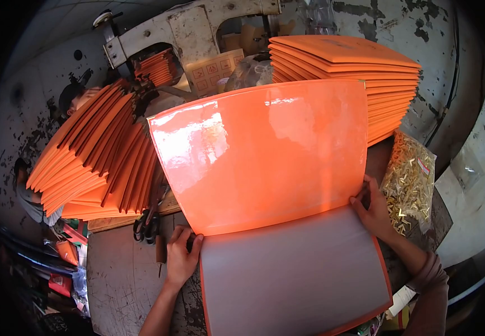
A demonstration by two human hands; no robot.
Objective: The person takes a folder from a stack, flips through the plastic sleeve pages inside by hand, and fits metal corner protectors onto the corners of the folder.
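A large glossy orange cover (265, 151) stands raised and opened, its grey inner panel (293, 274) with an orange border lying toward me. Gold-coloured metal pieces sit on the cover's two upper corners. My left hand (183, 255) pinches the left edge at the fold, thumb on top. At the right end of the fold, my right hand (372, 210) grips the edge, with the thumb on the near side and the fingers partly behind it. Beside my right hand lies a clear plastic bag (413, 185) full of small gold-coloured metal corners.
Stacks of orange folders (85, 157) lean at left; another stack (346, 67) rises behind the cover. Black-handled scissors (147, 224) and a wooden-handled tool (160, 249) lie on the worn table (119, 274). A metal machine (186, 31) stands behind. Another person's head (74, 99) shows at left.
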